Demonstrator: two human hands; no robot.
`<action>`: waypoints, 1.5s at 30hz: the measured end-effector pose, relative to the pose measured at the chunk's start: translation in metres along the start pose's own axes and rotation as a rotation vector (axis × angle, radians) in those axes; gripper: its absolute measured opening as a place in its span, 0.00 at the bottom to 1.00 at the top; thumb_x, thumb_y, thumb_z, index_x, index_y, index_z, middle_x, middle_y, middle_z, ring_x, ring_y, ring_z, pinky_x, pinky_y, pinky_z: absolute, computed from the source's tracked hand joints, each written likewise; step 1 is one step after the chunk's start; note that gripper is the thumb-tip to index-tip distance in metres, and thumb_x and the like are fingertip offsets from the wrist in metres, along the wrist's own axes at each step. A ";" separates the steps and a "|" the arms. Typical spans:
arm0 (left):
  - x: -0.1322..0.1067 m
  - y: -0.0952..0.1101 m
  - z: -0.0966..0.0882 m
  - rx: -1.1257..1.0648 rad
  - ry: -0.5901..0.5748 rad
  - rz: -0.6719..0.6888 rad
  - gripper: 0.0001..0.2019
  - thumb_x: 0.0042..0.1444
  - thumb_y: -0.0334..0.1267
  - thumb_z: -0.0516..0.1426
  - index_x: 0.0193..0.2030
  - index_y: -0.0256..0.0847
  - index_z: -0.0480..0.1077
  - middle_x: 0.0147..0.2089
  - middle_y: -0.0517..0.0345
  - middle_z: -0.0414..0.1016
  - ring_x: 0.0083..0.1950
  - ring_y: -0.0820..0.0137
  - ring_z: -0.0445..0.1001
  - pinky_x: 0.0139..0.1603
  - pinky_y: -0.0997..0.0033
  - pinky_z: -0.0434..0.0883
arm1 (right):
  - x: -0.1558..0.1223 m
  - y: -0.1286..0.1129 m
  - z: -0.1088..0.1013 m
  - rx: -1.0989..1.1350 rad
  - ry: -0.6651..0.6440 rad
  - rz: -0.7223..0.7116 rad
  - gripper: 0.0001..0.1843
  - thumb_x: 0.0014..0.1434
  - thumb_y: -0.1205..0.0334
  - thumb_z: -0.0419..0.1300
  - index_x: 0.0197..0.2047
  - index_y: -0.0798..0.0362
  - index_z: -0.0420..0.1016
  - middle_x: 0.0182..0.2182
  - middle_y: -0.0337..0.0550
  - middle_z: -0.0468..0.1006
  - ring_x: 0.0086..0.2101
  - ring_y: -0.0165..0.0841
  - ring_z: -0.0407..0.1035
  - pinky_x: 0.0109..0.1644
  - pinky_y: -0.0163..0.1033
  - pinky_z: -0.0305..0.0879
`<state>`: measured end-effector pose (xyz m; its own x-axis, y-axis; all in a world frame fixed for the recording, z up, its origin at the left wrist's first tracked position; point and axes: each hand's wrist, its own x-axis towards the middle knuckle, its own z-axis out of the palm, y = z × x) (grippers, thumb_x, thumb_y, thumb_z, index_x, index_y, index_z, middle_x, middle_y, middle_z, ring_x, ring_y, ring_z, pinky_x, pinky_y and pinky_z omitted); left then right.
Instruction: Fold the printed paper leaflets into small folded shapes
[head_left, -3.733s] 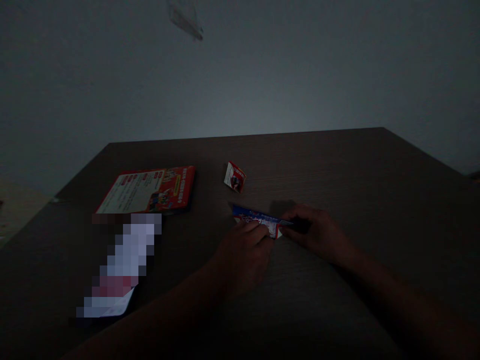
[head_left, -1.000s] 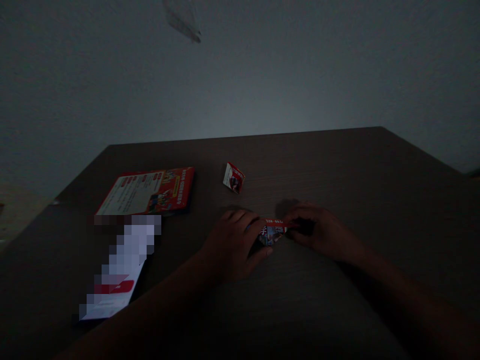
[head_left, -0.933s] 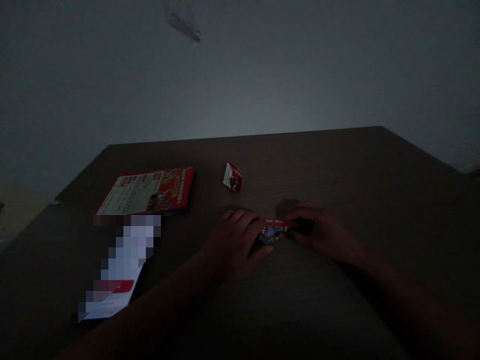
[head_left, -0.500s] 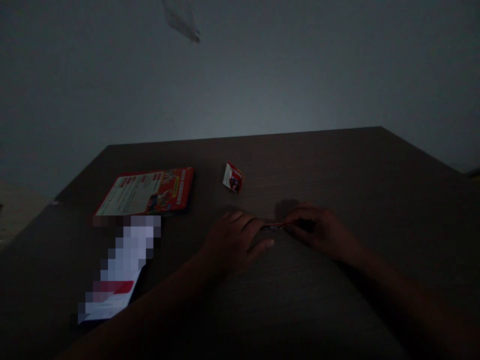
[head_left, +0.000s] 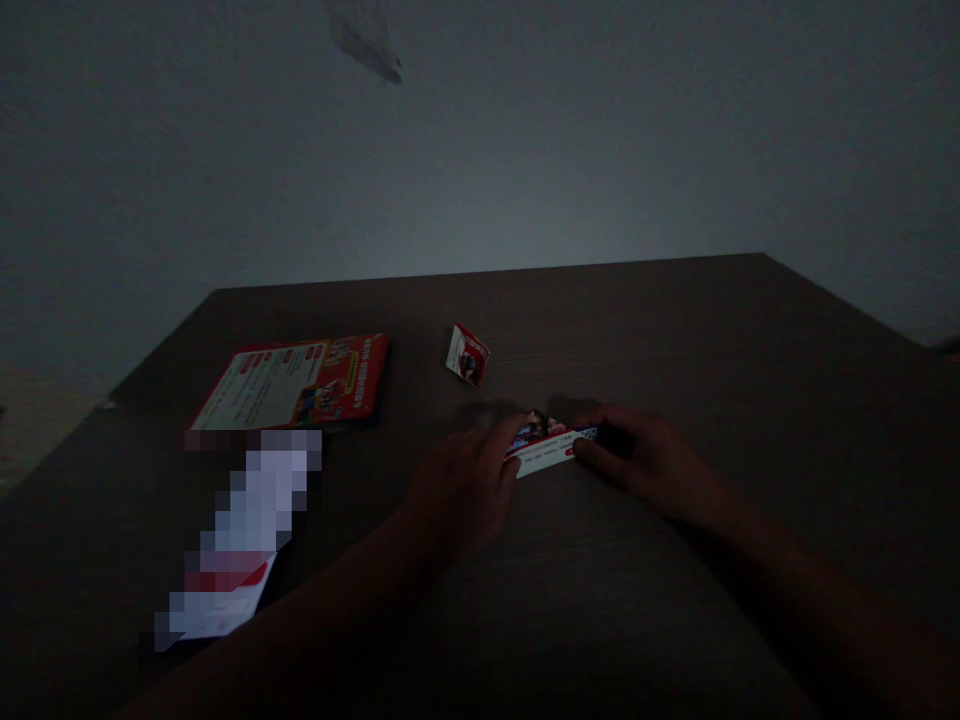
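Note:
Both of my hands hold a printed card (head_left: 547,452) just above the dark table (head_left: 712,340). Its face carries a colour picture along the far side and a white strip with small text along the near side. My left hand (head_left: 469,480) grips the left end between thumb and fingers. At the right end, my right hand (head_left: 637,450) pinches the card, thumb on top. Farther away lies a small folded red and white card (head_left: 467,357), standing partly open, touched by neither hand.
At the left lies a red and white printed booklet or pack (head_left: 292,380). Nearer me is a bright, partly blurred-out phone-like screen (head_left: 232,610), close to my left forearm. A pale wall (head_left: 525,130) rises behind the table's far edge. The scene is dim.
The card was seen almost edge-on as a thin strip; now its printed face is tilted toward me. My left thumb has closed onto it. The other things have stayed put.

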<state>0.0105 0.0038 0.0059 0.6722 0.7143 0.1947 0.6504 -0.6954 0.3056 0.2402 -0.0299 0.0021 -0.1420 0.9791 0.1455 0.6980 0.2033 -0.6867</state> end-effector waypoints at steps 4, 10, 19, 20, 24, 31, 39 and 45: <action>-0.002 0.002 0.001 0.017 -0.041 -0.005 0.23 0.62 0.38 0.48 0.63 0.37 0.54 0.48 0.45 0.75 0.43 0.60 0.75 0.43 0.58 0.72 | 0.001 0.002 0.000 0.023 -0.006 -0.025 0.13 0.58 0.60 0.58 0.48 0.48 0.72 0.43 0.41 0.79 0.41 0.37 0.74 0.45 0.43 0.69; -0.001 0.006 -0.002 -0.022 -0.140 0.023 0.23 0.62 0.36 0.46 0.64 0.38 0.52 0.44 0.48 0.76 0.40 0.63 0.76 0.40 0.62 0.72 | 0.002 0.004 0.001 -0.036 0.008 -0.044 0.13 0.58 0.61 0.58 0.48 0.48 0.72 0.43 0.43 0.78 0.41 0.37 0.73 0.46 0.44 0.68; -0.003 0.001 -0.003 -0.203 -0.093 0.089 0.24 0.58 0.33 0.47 0.62 0.39 0.56 0.40 0.51 0.76 0.36 0.66 0.74 0.35 0.67 0.69 | 0.002 0.006 0.002 -0.068 0.047 -0.048 0.12 0.57 0.61 0.59 0.45 0.50 0.73 0.40 0.44 0.79 0.38 0.37 0.73 0.43 0.44 0.68; -0.003 0.001 -0.002 -0.218 -0.078 0.095 0.24 0.57 0.32 0.49 0.62 0.39 0.56 0.39 0.52 0.76 0.35 0.67 0.73 0.34 0.68 0.69 | 0.002 0.006 0.002 -0.071 0.049 -0.048 0.12 0.57 0.61 0.59 0.45 0.50 0.73 0.40 0.45 0.79 0.39 0.37 0.73 0.44 0.44 0.68; -0.003 0.002 -0.002 -0.232 -0.049 0.092 0.25 0.51 0.31 0.52 0.58 0.38 0.59 0.33 0.56 0.74 0.31 0.69 0.70 0.30 0.70 0.65 | 0.003 0.007 0.001 -0.069 0.054 -0.035 0.11 0.56 0.62 0.59 0.43 0.50 0.74 0.39 0.45 0.79 0.38 0.38 0.73 0.42 0.43 0.68; -0.002 0.003 -0.002 -0.250 -0.074 0.050 0.16 0.52 0.33 0.55 0.49 0.39 0.64 0.28 0.60 0.70 0.27 0.73 0.66 0.27 0.73 0.61 | 0.005 0.005 -0.001 -0.062 0.060 0.001 0.06 0.55 0.64 0.59 0.38 0.52 0.75 0.34 0.43 0.79 0.35 0.36 0.73 0.40 0.41 0.68; -0.003 0.002 -0.001 -0.240 -0.020 0.101 0.10 0.52 0.32 0.55 0.43 0.40 0.65 0.30 0.61 0.71 0.29 0.73 0.68 0.29 0.72 0.62 | 0.003 0.002 -0.003 -0.024 0.012 -0.081 0.09 0.55 0.64 0.59 0.41 0.52 0.74 0.36 0.45 0.77 0.37 0.37 0.71 0.41 0.42 0.67; -0.003 0.002 0.000 -0.270 -0.008 0.118 0.09 0.51 0.32 0.56 0.41 0.39 0.65 0.32 0.58 0.72 0.31 0.71 0.69 0.31 0.71 0.64 | 0.002 -0.002 -0.004 0.105 -0.057 -0.164 0.05 0.56 0.66 0.58 0.37 0.51 0.73 0.35 0.44 0.76 0.37 0.35 0.70 0.41 0.41 0.65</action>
<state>0.0097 0.0007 0.0062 0.7412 0.6282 0.2366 0.4504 -0.7267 0.5188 0.2415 -0.0280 0.0068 -0.2889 0.9311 0.2228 0.5860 0.3561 -0.7279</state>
